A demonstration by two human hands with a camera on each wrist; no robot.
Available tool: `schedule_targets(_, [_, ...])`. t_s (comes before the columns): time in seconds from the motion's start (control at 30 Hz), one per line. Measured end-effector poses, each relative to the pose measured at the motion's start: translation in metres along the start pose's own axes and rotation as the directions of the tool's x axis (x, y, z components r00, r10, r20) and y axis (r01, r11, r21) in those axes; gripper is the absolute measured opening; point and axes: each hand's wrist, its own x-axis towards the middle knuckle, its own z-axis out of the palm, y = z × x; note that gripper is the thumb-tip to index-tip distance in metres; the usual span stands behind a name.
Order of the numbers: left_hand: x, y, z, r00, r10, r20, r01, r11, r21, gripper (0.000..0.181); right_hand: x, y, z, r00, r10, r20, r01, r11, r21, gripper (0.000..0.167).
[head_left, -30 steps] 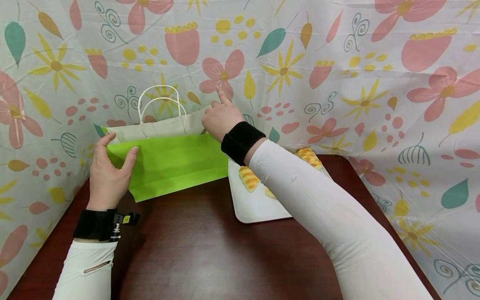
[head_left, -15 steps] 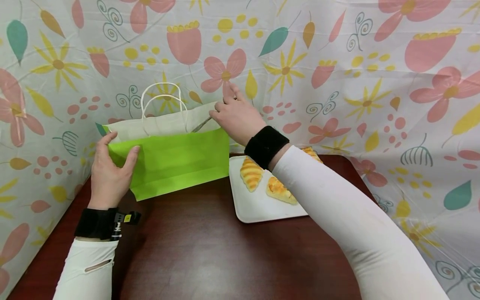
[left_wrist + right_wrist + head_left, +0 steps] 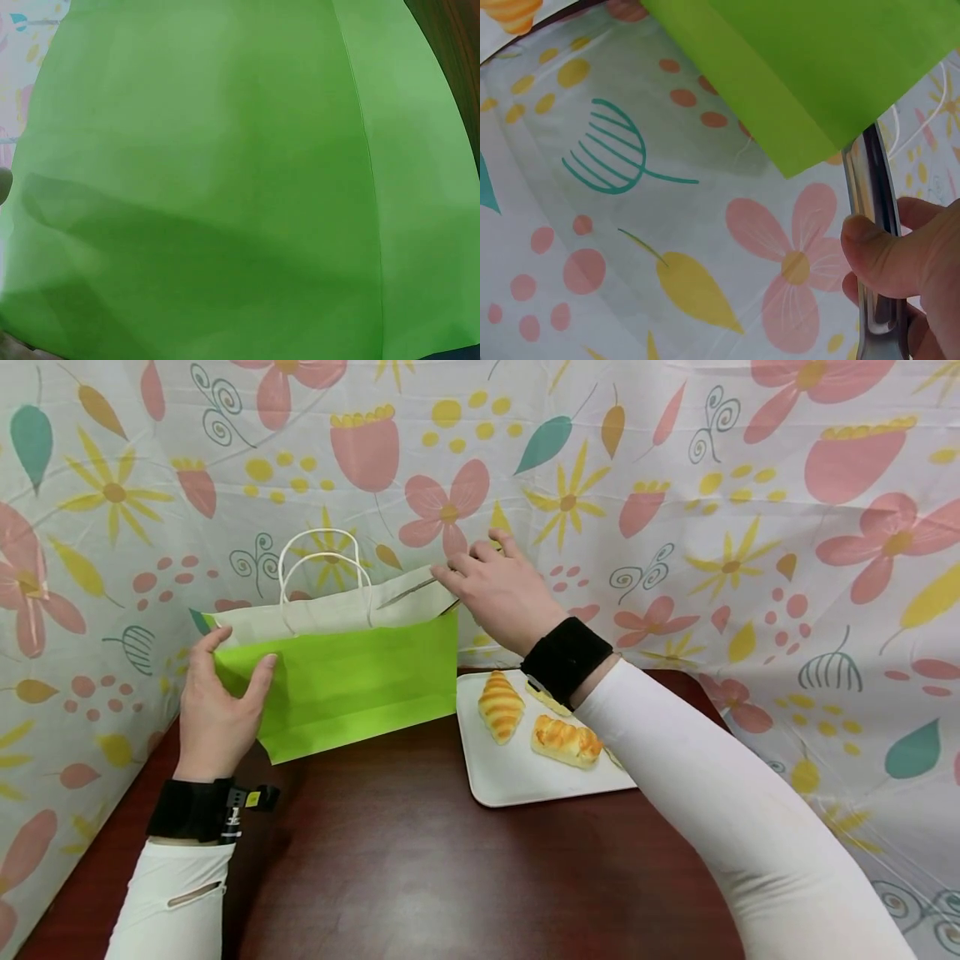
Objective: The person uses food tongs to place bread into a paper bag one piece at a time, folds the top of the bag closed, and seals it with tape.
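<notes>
A bright green paper bag (image 3: 360,672) with white twisted handles (image 3: 322,547) stands upright on the table's left side, its pale mouth facing up. My left hand (image 3: 221,710) grips the bag's left edge, thumb on the front face and fingers at the side. Green paper fills nearly all of the left wrist view. My right hand (image 3: 510,593) is above the bag's right corner and holds metal tongs (image 3: 871,180) between thumb and fingers. The tong arms (image 3: 405,593) reach into the bag's mouth, and their tips are hidden or too small to tell. What lies inside the bag is out of sight.
Right of the bag is a white tray (image 3: 498,781) with a striped croissant (image 3: 501,706), a golden bread roll (image 3: 566,742) and other pastry partly behind my right arm. A flower-print curtain (image 3: 675,468) rises behind the dark wooden table (image 3: 405,860).
My right hand has moved right and up from the bag's mouth, drawing the tongs partly out of it. More of the tray's pastries show. The left hand and bag have stayed put.
</notes>
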Motion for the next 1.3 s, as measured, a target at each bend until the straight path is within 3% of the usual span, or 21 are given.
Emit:
schedule_targets(0.3, [0.000,0.001,0.003,1.000,-0.002,0.011,0.002,1.000,-0.005,0.076,-0.027,0.006,0.002,0.999,0.049,-0.016,-0.049,0.999,-0.019,0.052])
schedule_targets(0.5, [0.000,-0.001,0.002,1.000,0.000,0.005,0.000,1.000,0.004,0.076,-0.040,0.015,0.007,0.995,0.096,-0.017,-0.095,0.992,0.084,0.054])
schedule_targets(0.63, [0.000,-0.003,0.002,1.000,0.004,0.003,-0.004,1.000,0.009,0.076,-0.052,0.021,0.013,0.989,0.150,0.007,-0.149,0.976,0.160,0.066])
schedule_targets(0.93, [-0.001,-0.002,-0.001,1.000,-0.003,0.015,0.003,1.000,0.006,0.076,-0.084,0.018,0.029,0.959,0.280,-0.036,-0.245,0.889,0.387,0.077])
schedule_targets(1.1, [-0.002,0.000,-0.001,1.000,-0.005,0.008,0.005,1.000,0.004,0.076,-0.100,0.013,0.033,0.931,0.364,0.011,-0.321,0.806,0.498,0.082])
schedule_targets(1.3, [-0.001,0.000,0.000,1.000,0.000,0.000,0.000,1.000,0.002,0.074,-0.122,0.007,0.037,0.893,0.437,0.106,-0.425,0.742,0.518,0.084])
